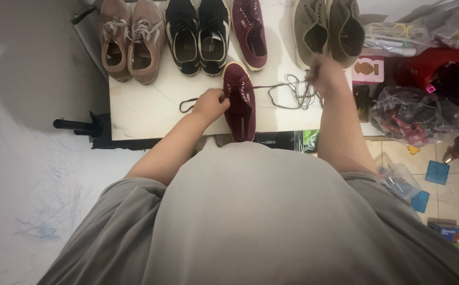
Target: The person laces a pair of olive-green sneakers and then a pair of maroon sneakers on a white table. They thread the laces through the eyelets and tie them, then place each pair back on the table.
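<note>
Grey shirt point(261, 221) filling the foreground; beyond it, the left hand point(212, 104) is pinching the dark lace point(190, 103) at the maroon shoe point(239, 100), lying near the white table's point(145, 105) front edge. The right hand point(322, 71), blurred, is gripping the loose grey lace point(293, 95). Lacing appears under way; threading likely needs both ends kept separate. Shoe pairs are crowding the far edge, olive shoes point(328, 29) nearest.
</note>
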